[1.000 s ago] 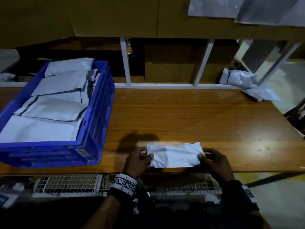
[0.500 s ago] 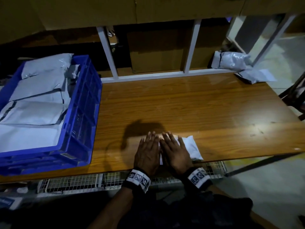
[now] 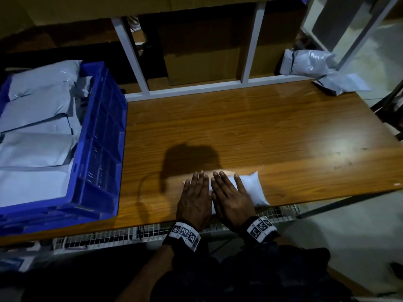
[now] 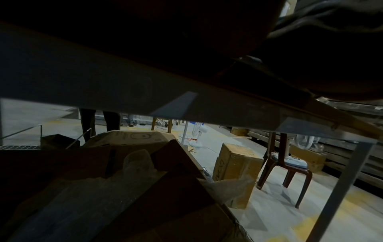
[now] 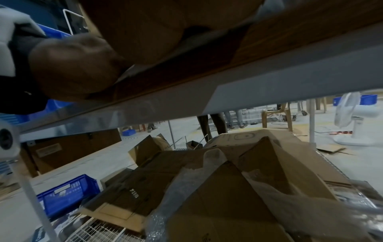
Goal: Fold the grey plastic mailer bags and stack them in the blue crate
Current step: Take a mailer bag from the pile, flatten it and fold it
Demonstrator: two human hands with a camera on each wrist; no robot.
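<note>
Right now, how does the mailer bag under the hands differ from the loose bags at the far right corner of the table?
The folded mailer bag lies flat at the table's near edge, pressed by the left hand and right hand; the loose bags sit untouched at the far right corner. The folded mailer bag looks compact and smooth; the loose bags look crumpled and puffy. Both are pale grey plastic, outside the blue crate.

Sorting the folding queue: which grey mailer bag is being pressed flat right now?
The folded mailer at the table's near edge, under both hands; others lie in the crate or far right.
</note>
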